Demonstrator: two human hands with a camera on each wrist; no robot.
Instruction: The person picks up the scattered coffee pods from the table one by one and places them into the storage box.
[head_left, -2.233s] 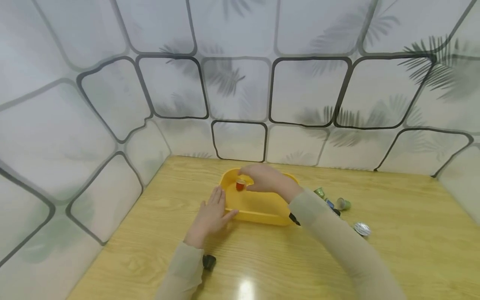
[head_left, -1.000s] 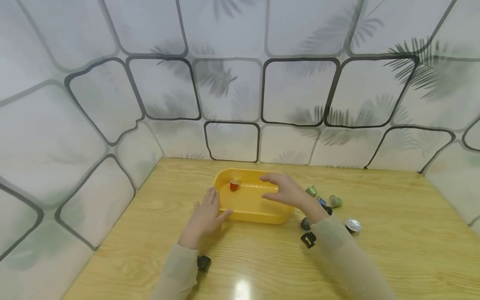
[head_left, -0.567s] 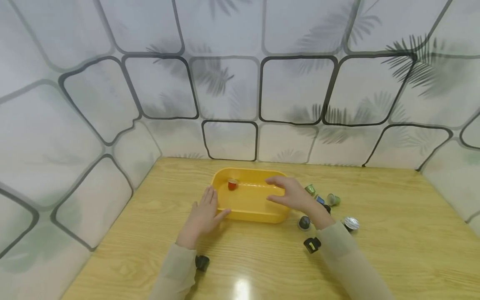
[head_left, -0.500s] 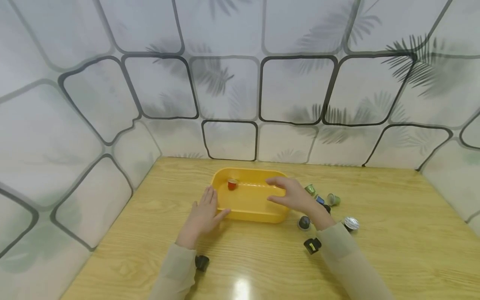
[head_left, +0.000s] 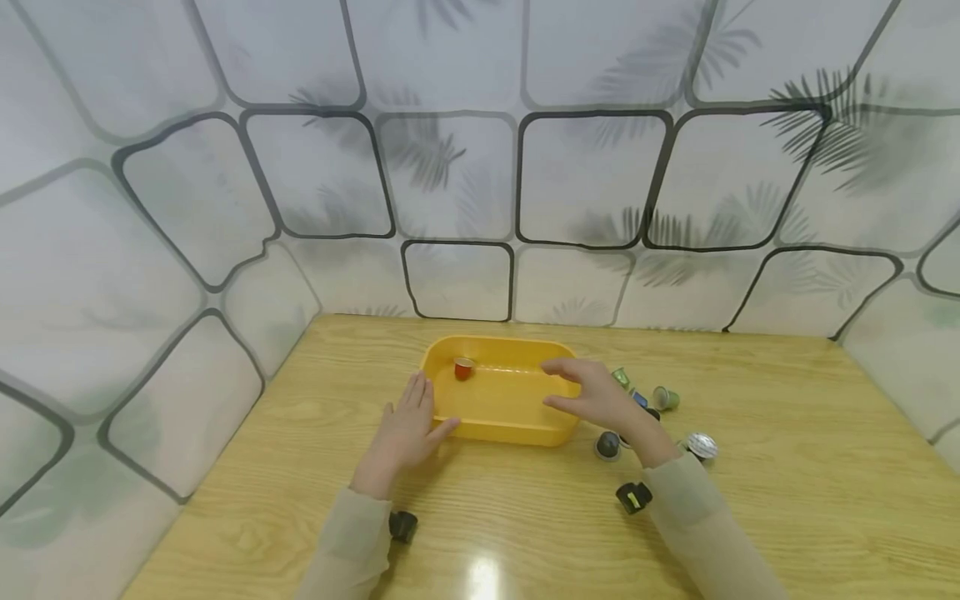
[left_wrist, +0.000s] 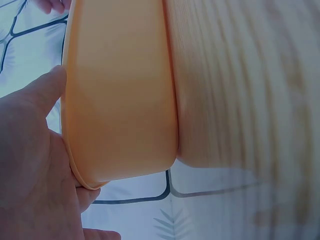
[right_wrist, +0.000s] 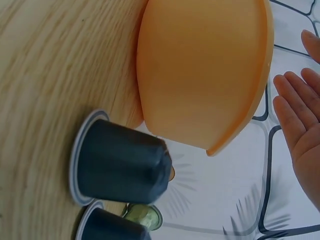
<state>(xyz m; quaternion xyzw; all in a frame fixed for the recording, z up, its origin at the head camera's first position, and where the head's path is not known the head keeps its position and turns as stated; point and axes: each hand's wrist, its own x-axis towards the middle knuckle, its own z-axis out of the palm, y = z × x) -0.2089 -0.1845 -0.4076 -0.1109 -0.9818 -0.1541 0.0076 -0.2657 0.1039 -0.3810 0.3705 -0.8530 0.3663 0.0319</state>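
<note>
Right hand [head_left: 597, 398]: moved from beside the red pod [head_left: 463, 370] to above the right end of the tray [head_left: 506, 432]; thumb and forefinger spread, nothing between. Left hand [head_left: 405, 432]: at the tray's left end, fingers pressed together, thumb apart on the near rim, probably steadying it. Red pod: inside the tray, toward its far left corner. Green pod [head_left: 620, 378], blue pod [head_left: 639, 399], dark pod [head_left: 608, 444], silver-topped pod [head_left: 702, 445]: right of the tray, seemingly within easy reach. Table [head_left: 525, 517]: wood-grained, beneath the tray. Wall [head_left: 461, 175]: pale, dark-lined, leaf-patterned, beyond the tray.

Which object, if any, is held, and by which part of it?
Nothing is gripped: the left hand only rests at one corner of the yellow tray; the right hand is empty.
</note>
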